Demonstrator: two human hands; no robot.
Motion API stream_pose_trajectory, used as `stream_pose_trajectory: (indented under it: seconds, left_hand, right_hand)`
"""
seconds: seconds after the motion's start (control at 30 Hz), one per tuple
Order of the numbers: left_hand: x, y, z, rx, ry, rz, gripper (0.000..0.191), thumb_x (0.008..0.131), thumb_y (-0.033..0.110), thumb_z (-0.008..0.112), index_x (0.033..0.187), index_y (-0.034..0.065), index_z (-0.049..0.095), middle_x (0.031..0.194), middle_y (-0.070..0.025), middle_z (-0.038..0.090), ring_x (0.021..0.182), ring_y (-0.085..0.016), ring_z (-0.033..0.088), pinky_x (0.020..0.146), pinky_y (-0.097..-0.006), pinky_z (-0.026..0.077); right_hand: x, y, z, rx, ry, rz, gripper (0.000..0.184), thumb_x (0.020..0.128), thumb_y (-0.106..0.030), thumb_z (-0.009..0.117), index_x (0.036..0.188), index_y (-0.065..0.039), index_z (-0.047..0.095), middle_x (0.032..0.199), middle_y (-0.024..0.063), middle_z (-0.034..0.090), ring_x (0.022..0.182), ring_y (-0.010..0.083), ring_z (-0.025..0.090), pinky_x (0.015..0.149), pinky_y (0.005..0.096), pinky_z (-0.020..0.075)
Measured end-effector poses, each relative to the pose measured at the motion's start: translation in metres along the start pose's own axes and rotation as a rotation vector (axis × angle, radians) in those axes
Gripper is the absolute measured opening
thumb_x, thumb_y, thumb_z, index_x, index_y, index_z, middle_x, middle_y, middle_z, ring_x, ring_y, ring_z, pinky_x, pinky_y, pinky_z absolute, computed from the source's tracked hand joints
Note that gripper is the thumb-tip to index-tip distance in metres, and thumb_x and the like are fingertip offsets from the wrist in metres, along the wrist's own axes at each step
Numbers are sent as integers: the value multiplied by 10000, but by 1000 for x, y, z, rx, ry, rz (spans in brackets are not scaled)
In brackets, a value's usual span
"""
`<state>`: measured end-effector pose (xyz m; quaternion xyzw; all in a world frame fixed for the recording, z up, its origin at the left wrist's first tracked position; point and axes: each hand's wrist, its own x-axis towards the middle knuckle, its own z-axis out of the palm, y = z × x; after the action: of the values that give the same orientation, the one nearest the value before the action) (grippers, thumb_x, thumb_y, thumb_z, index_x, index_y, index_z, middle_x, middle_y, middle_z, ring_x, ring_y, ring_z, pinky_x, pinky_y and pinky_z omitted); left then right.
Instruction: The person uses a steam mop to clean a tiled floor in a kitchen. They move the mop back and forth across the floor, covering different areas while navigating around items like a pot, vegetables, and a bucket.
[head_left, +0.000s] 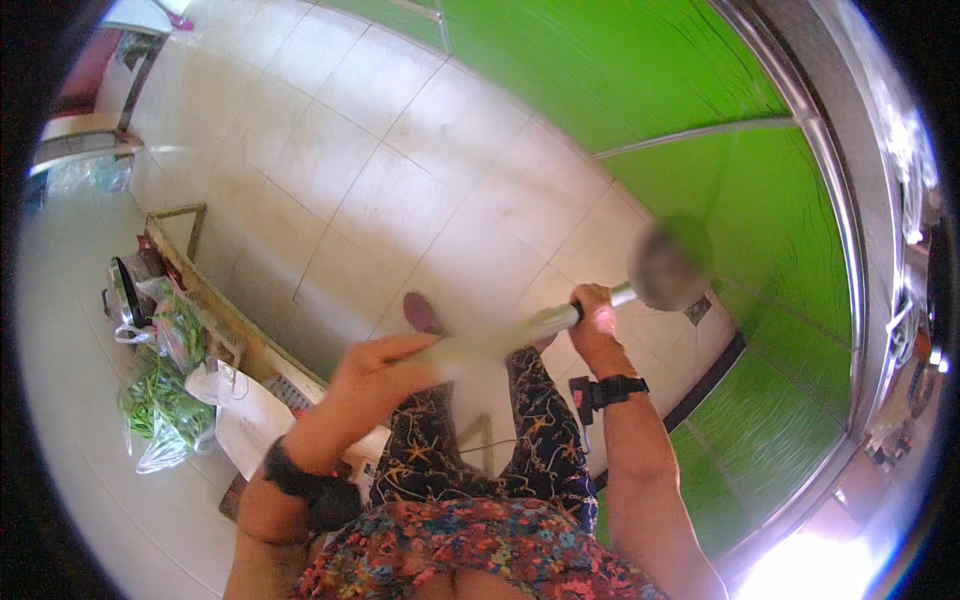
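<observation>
A pale, rod-like handle (555, 321) slants across in front of my legs, its near part blurred. My right hand (594, 315) is closed around it near a dark ring. The handle runs on past that hand towards a blurred round patch, so its far end is hidden. My left hand (397, 364) is at the blurred near end, thumb and fingers on either side of it; whether it grips the handle is not clear. Both wrists wear black bands. Below the handle are my patterned trousers (416, 450), and a dark red shoe (421, 311) shows on the tiles.
Pale floor tiles (390, 195) spread ahead. Green glossy panels (637, 67) with metal trim stand along the right. At left, a low shelf or table edge (240, 322) borders bags of leafy greens (161, 397), a metal pot (131, 281) and a white sheet or board (251, 420).
</observation>
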<state>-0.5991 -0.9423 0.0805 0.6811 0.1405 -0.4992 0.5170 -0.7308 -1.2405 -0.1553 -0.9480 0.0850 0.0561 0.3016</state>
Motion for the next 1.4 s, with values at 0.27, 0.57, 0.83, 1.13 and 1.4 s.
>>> stream_pose_trajectory:
  seconds: [0.27,0.57,0.83,1.13,1.4]
  left_hand:
    - [-142,3,-138,-73,588,-187,622,747,376,651,1175,-70,578,795,-48,625,554,-75,531,473,-205,420]
    - [-187,-60,-88,-357,713,-130,557,764,212,640,1239,-68,562,983,-76,652,760,-125,601,679,-250,495]
    - [-184,-3,-95,14,490,-258,559,686,276,688,1126,-67,641,886,-70,673,701,-104,606,603,-238,489]
    - [-59,-18,-88,-43,95,-4,453,818,287,659,1168,-2,653,814,-20,651,628,-80,546,544,-223,434]
    - [-221,-13,-227,22,680,-213,511,692,288,648,1080,-43,668,766,-72,650,502,-82,500,439,-219,382]
  right_hand:
    - [115,-225,66,153,-223,-299,91,729,-71,636,774,-72,557,871,138,575,902,356,545,724,451,479]
    - [147,-270,72,320,-301,-538,123,725,-55,608,839,-56,563,927,142,562,966,338,526,808,443,483]
    - [41,-211,42,395,-273,-267,132,732,-70,627,849,-46,568,904,171,567,925,400,527,779,473,434]
    - [-12,-107,42,-47,-464,14,215,648,-38,707,813,-87,577,889,167,570,917,399,529,826,469,417]
    - [66,-322,103,321,-523,-296,144,728,-46,606,872,-45,602,899,199,593,922,416,549,785,497,469]
